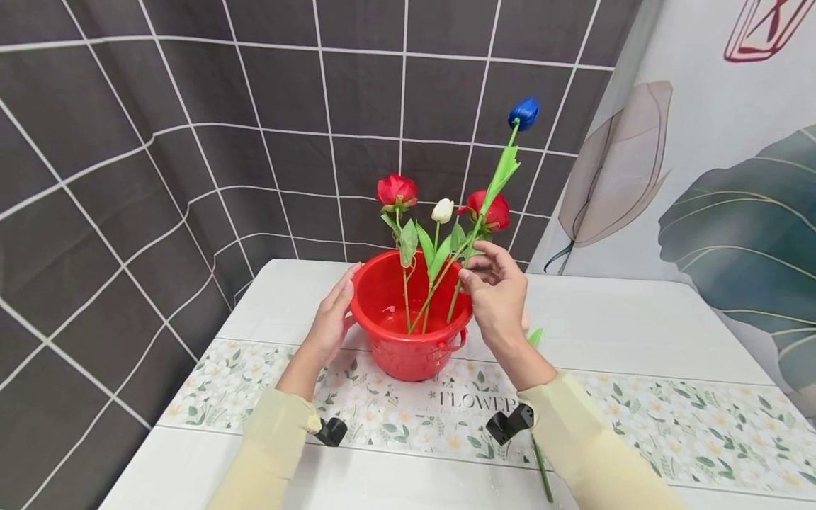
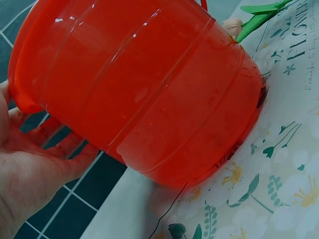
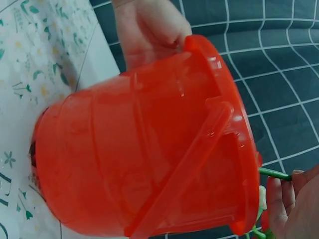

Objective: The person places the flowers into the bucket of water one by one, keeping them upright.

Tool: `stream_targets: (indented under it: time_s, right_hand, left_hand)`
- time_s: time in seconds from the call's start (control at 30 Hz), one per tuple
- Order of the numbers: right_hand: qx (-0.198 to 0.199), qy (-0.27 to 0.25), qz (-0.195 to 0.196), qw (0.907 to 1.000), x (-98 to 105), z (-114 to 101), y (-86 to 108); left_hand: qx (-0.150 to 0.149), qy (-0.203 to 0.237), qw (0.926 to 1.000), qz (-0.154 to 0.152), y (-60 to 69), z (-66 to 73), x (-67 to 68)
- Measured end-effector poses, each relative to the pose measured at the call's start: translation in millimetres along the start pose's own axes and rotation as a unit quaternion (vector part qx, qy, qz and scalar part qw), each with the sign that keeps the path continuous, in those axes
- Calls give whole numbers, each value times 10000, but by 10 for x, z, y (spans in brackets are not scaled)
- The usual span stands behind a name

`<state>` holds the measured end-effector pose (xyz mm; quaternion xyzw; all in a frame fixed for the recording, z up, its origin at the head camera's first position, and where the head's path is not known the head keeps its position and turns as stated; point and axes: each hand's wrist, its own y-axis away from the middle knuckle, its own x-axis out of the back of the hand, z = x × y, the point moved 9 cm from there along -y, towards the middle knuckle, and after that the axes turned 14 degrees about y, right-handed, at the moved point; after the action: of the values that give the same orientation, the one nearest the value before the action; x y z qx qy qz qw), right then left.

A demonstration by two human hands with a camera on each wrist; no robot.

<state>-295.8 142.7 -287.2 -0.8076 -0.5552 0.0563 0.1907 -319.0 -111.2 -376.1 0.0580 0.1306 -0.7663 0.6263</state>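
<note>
A red bucket (image 1: 408, 358) stands upright on the table. My left hand (image 1: 330, 312) touches its left side just below the rim, fingers lying along the wall. My right hand (image 1: 500, 294) pinches the green stem of a blue tulip (image 1: 524, 113) between thumb and fingers at the bucket's right rim. That tulip leans up and to the right, its lower stem inside the bucket. Also standing in the bucket are a red rose (image 1: 397, 190) on the left, a white tulip (image 1: 443, 210) in the middle and another red rose (image 1: 494, 210), partly behind the blue tulip's leaf.
Another flower lies on the table right of the bucket; its green stem (image 1: 542, 467) shows below my right forearm, which hides part of it. A floral cloth strip (image 1: 408, 418) crosses the white table (image 1: 637, 322). Dark tiled-pattern fabric (image 1: 274, 92) hangs behind.
</note>
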Motion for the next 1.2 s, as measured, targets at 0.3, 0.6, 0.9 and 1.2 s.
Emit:
stream_targets:
  time_s: [0.3,0.6,0.9,1.2]
  right_hand:
    - [128,452,-209,9987,-82,60,12]
    - [607,1085,-665,9900,-212,7,80]
    - [1679,1996,-1109,9590,-344,-135,232]
    - [1885,2200,-1306,9482,-342,-198,310]
  left_hand:
    - [-43,22,10000,-42,-2,-8,0]
    - [-17,39,10000,-25,-7,-17,10]
    - [-6,57,10000,-5,1,-9,-2]
    - [-29,148,9999,14,-9,-15,9]
